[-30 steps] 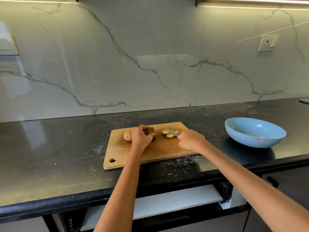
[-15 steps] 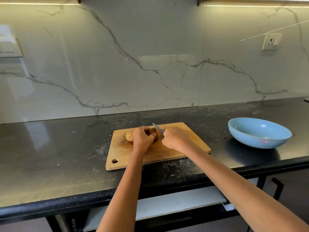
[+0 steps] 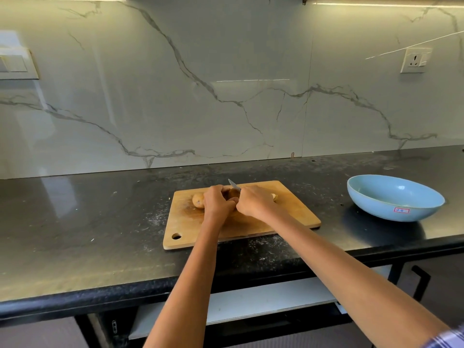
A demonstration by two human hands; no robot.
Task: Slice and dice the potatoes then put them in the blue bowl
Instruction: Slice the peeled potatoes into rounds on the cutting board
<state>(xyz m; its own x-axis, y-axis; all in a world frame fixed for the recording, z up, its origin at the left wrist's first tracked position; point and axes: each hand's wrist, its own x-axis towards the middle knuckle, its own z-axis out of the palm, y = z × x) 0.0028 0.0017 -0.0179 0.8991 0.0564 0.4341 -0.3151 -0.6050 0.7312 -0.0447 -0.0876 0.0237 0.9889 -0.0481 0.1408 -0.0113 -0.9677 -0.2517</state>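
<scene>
A wooden cutting board [image 3: 288,212] lies on the black counter. My left hand [image 3: 218,202] grips a brown potato [image 3: 232,193] near the board's far edge. My right hand [image 3: 254,202] holds a small knife [image 3: 234,184] whose blade points up and away over that potato. A whole potato [image 3: 198,200] lies just left of my left hand. Cut yellow pieces [image 3: 274,196] peek out behind my right hand, mostly hidden. The blue bowl [image 3: 394,198] stands to the right of the board with nothing visible inside it.
The black counter [image 3: 88,222] runs wall to wall, backed by a marble splashback. A wall socket [image 3: 415,60] sits at the upper right and a switch plate [image 3: 15,65] at the far left. Below the counter edge is an open white shelf [image 3: 251,301].
My right hand moved left with the knife, from the cut pieces to the potato in my left hand. The blade now sits over that potato. The cut pieces are now hidden behind my right hand.
</scene>
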